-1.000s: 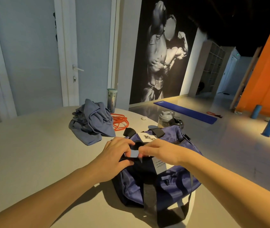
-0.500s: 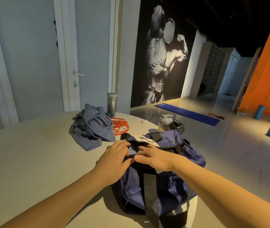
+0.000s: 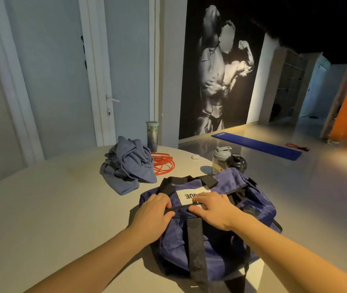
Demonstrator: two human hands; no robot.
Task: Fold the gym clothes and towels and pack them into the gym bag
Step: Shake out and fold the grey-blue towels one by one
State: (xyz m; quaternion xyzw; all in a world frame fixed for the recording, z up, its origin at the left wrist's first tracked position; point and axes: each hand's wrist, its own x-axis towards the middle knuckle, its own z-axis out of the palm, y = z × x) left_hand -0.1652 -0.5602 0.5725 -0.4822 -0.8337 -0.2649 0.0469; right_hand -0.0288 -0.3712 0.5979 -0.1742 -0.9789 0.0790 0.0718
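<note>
A navy gym bag (image 3: 227, 246) with black straps and a white label (image 3: 187, 196) lies on the round grey table (image 3: 52, 208), at its near right edge. Both hands are on the bag's top along the black zipper line. My left hand (image 3: 152, 215) grips the fabric at the left end, thumb below the zipper and fingers above it. Just to its right, my right hand (image 3: 212, 210) has its fingers curled over the zipper. A crumpled heap of blue-grey gym clothes (image 3: 128, 166) lies unfolded farther back on the table, apart from the bag.
An orange coiled rope (image 3: 165, 163) lies right of the clothes, a tall tumbler (image 3: 152, 136) behind them. A grey shaker bottle (image 3: 220, 157) and a black bottle (image 3: 237, 162) stand behind the bag, near a small white object (image 3: 195, 157). A blue mat (image 3: 257, 144) lies on the floor.
Both hands have drawn apart along the bag's top, which now looks flatter, its opening drawn together. The paper tag between my fingers a second ago is out of sight.
</note>
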